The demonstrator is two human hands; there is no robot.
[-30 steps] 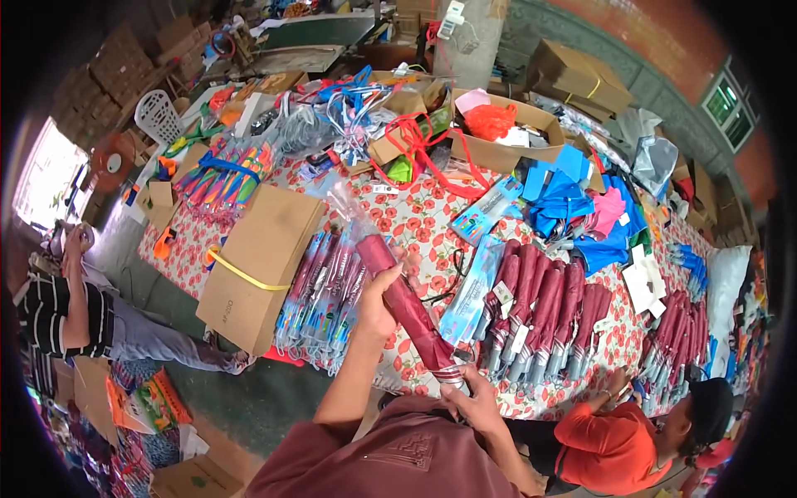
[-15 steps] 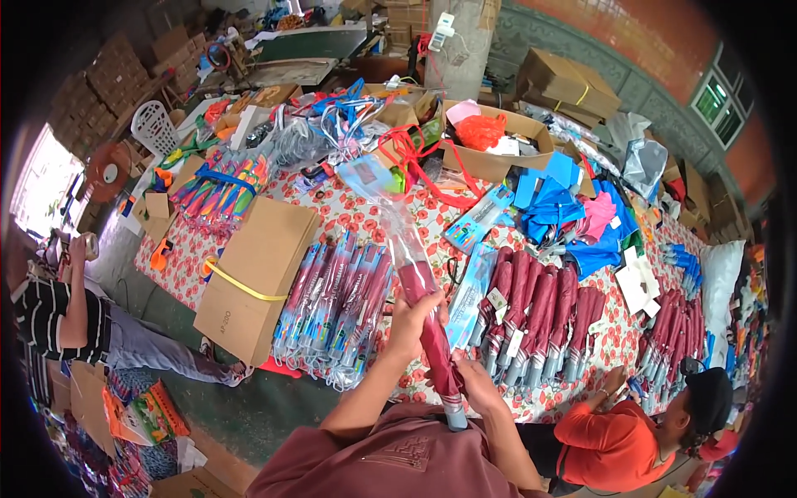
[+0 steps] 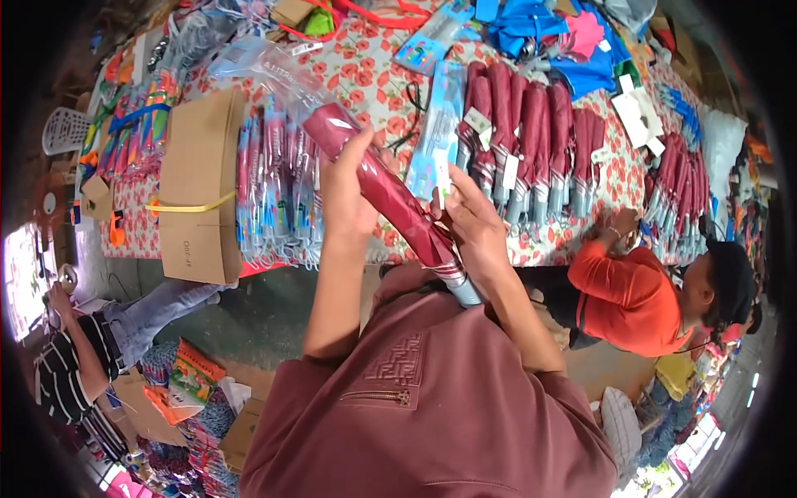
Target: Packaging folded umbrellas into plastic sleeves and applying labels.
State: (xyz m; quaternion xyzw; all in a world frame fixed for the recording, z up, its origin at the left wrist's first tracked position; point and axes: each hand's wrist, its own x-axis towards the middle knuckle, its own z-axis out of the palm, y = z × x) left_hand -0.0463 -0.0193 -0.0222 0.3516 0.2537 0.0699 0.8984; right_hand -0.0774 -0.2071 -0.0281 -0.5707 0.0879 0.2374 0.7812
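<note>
A folded maroon umbrella [image 3: 397,199] lies slantwise in front of me, its grey handle end [image 3: 465,292] against my shirt. My left hand [image 3: 350,187] is closed around its upper part. A clear plastic sleeve [image 3: 286,76] covers the far end and stretches loosely beyond it to the upper left. Beside the lower part of the umbrella, my right hand [image 3: 480,228] has its fingers pinched at a small white tag [image 3: 442,176]. Just beyond that hand lie a flat printed plastic sleeve [image 3: 436,124] and a row of unwrapped maroon umbrellas [image 3: 535,137].
Left on the flowered tablecloth [image 3: 378,62] are sleeved umbrellas [image 3: 278,178] and a strapped cardboard box [image 3: 199,158]. Blue fabric [image 3: 527,33] lies at the back. A person in an orange top [image 3: 631,290] works at right; another in a striped shirt [image 3: 75,365] stands at left.
My view has tipped down toward my body. The right hand has gone from gripping the umbrella's lower part to pinching at the white tag; the left still grips the umbrella.
</note>
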